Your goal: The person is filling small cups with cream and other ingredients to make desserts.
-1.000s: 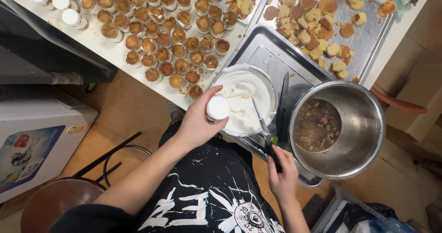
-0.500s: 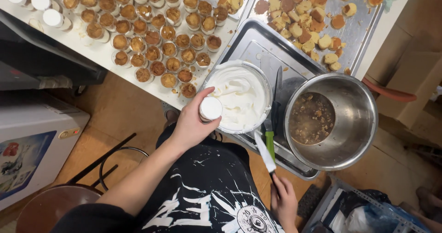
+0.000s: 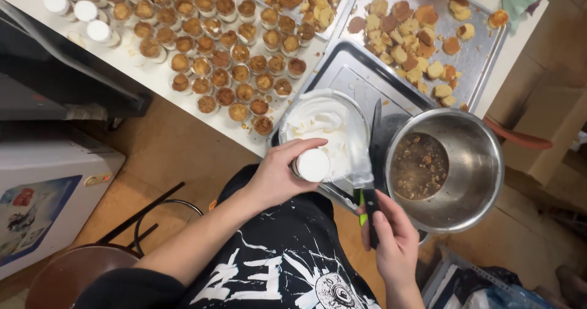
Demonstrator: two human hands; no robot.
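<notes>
Between my hands sits the cream bowl (image 3: 327, 122). My left hand (image 3: 278, 174) wraps a small filled cup (image 3: 312, 165), light and likely slippery; grip its sides. My right hand (image 3: 391, 239) clasps the spatula (image 3: 369, 187) handle, blade probably flexible.

head view | worn on head, looking steeply down | near, over lap and both hands (image 3: 330, 205) | desk (image 3: 153, 70) edge running across upper frame | floor below | single view, nothing shared
</notes>
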